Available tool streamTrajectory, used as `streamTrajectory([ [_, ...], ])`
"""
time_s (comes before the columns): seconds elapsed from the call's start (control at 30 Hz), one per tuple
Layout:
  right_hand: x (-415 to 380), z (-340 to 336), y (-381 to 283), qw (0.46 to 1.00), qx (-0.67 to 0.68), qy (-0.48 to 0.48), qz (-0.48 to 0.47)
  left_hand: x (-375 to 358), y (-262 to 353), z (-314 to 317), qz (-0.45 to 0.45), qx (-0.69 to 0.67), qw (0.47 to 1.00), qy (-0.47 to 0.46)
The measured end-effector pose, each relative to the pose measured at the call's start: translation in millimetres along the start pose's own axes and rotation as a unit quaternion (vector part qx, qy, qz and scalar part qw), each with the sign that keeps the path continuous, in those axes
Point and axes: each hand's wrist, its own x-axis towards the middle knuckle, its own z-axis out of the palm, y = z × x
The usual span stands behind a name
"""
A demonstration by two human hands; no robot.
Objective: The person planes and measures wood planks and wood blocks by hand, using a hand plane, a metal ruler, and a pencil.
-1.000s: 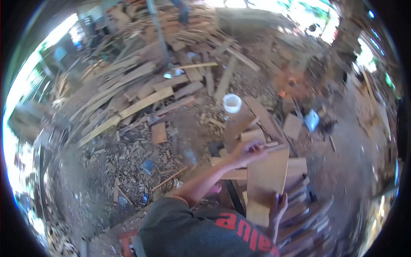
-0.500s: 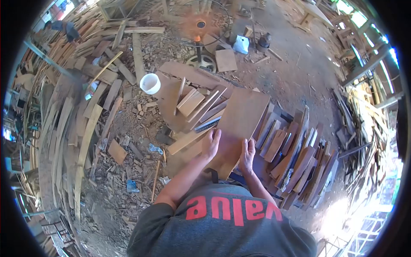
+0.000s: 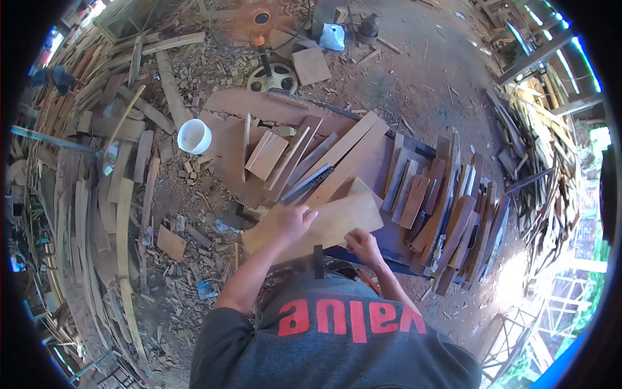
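Note:
A pale wooden board (image 3: 337,223) lies crosswise in front of my body, slightly tilted, with both hands on it. My left hand (image 3: 295,222) is closed over its left part, thumb toward the middle. At the near right edge, my right hand (image 3: 363,246) grips the board with curled fingers. Just beyond it, a dark metal strip with a black end (image 3: 308,184) rests among long wooden pieces (image 3: 350,146) on the worktable (image 3: 223,104). A short dark upright piece (image 3: 318,261) stands between the board and my shirt.
Several narrow planks (image 3: 414,201) stand in a row at the right of the table. A white bucket (image 3: 194,136) is at the left. Farther off are a fan (image 3: 262,19) on a round base (image 3: 272,79) and a pale plastic bag (image 3: 332,37). Wood scraps litter the floor.
The board, earlier pointing away from me between both hands, is now turned crosswise and nearer my body. Both hands have changed from flatter palms to curled grips. The view has shifted.

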Motion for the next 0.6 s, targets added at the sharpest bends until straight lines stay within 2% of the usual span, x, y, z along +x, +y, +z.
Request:
streamTrajectory([
  [0.03, 4.2, -0.8, -12.1, 0.997, -0.056, 0.034, -0.038, -7.3, -6.6, -2.4, -0.027, 0.002, 0.999, -0.032],
  [0.07, 13.8, 1.5, -25.9, 0.979, -0.115, 0.091, -0.139, -13.8, -11.6, -3.4, -0.054, 0.005, 0.996, -0.064],
  [0.13, 49.3, 10.6, -50.1, 0.955, -0.145, 0.138, -0.219, -23.8, -20.3, 1.1, -0.065, -0.002, 0.996, -0.056],
  [0.2, 94.8, 21.4, -63.2, 0.919, -0.243, 0.125, -0.284, -25.8, -24.1, -3.0, -0.077, -0.006, 0.996, -0.042],
  [0.23, 116.3, 30.3, -66.4, 0.919, -0.239, 0.125, -0.286, -26.3, -22.0, -9.1, -0.082, 0.01, 0.995, -0.056],
  [0.3, 153.9, 49.2, -68.2, 0.872, -0.369, 0.098, -0.306, -27.0, -23.7, -18.3, -0.088, 0.033, 0.993, -0.069],
  [0.33, 167.2, 54.2, -65.8, 0.873, -0.364, 0.101, -0.309, -29.0, -26.0, -21.9, -0.085, 0.019, 0.993, -0.079],
  [0.4, 183.1, 55.6, -67.2, 0.832, -0.461, 0.054, -0.304, -33.3, -33.6, -29.3, -0.082, 0.006, 0.992, -0.098],
  [0.43, 186.5, 53.2, -70.6, 0.833, -0.458, 0.06, -0.305, -36.4, -40.1, -32.0, -0.078, 0.012, 0.992, -0.098],
  [0.5, 188.1, 44.0, -74.1, 0.854, -0.461, 0.012, -0.24, -40.4, -48.2, -37.7, -0.047, -0.005, 0.997, -0.063],
  [0.6, 196.6, 45.6, -56.7, 0.849, -0.468, 0.023, -0.246, -36.1, -53.4, -47.7, -0.071, 0.037, 0.992, -0.096],
])
